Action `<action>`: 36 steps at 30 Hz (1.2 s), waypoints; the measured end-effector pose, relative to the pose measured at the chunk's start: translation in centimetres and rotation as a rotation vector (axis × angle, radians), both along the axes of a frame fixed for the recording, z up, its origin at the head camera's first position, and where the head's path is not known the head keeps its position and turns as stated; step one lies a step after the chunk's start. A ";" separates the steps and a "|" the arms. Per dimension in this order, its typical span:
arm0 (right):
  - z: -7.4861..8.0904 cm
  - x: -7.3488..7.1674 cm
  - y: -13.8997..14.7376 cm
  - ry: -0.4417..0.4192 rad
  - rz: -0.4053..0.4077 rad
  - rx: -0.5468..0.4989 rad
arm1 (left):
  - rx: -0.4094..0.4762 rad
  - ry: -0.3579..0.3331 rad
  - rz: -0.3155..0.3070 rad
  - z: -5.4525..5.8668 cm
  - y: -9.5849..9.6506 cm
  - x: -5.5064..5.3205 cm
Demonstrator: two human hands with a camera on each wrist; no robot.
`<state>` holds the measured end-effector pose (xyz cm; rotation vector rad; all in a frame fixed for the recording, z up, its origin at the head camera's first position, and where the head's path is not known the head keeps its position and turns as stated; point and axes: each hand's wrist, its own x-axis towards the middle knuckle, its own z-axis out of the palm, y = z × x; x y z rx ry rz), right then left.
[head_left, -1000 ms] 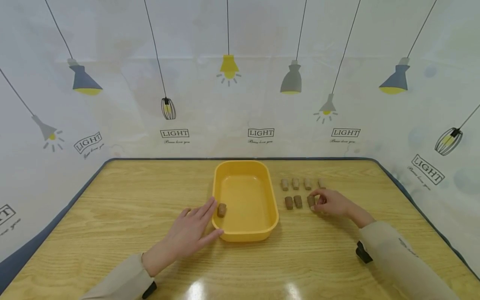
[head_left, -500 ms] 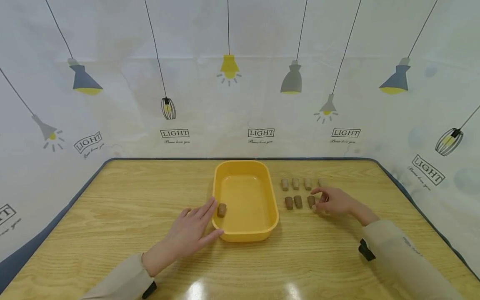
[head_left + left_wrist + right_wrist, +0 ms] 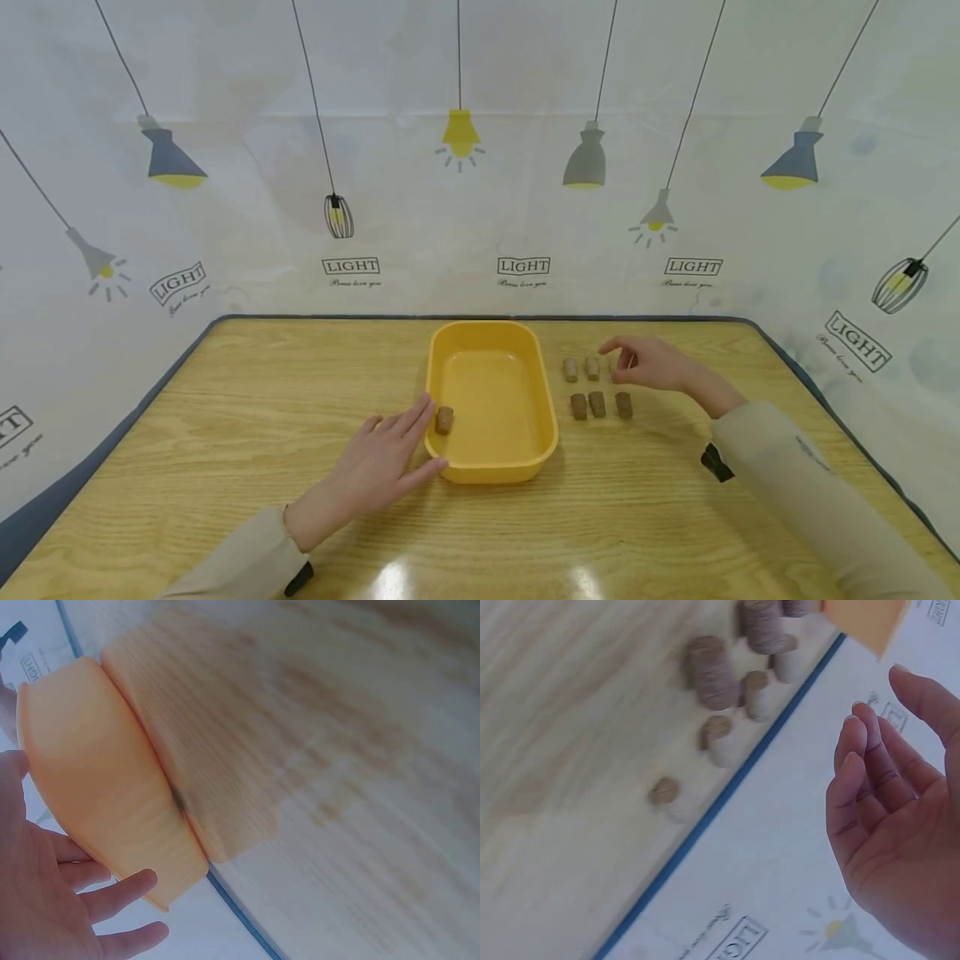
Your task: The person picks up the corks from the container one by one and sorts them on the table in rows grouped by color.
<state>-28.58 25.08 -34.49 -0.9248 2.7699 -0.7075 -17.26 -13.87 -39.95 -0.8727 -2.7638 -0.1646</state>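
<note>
A yellow plastic tub [image 3: 495,472] sits mid-table with one brown cork [image 3: 444,421] inside at its left wall. My left hand [image 3: 375,462] rests with extended fingers along the tub's left rim; in the left wrist view its fingers lie against the orange-looking tub [image 3: 105,772]. Right of the tub are two rows of corks: a darker front row of three, ending at one cork [image 3: 624,406], and a paler back row including another cork [image 3: 571,370]. My right hand [image 3: 652,364] hovers over the back row's right end, fingers loosely bent, holding nothing, hiding some corks. The right wrist view shows the rightmost cork [image 3: 671,799].
The wooden table [image 3: 300,367] has a dark blue edge, with a lamp-printed sheet [image 3: 420,192] standing behind and at both sides. Sleeves and dark wrist straps cover both forearms.
My right hand has let go of the rightmost front-row cork, lifted away and moved up towards the back row. The left hand and tub have stayed still.
</note>
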 end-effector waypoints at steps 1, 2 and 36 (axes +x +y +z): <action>0.4 -0.1 -0.5 -0.002 0.004 0.008 | 0.002 -0.002 0.000 0.0 0.0 0.0; 0.7 -0.1 -1.1 -0.010 0.004 0.012 | 0.003 -0.004 0.001 0.0 0.0 0.0; 3.8 0.0 -17.8 -0.049 0.187 0.221 | -0.004 -0.023 0.009 0.3 0.0 0.1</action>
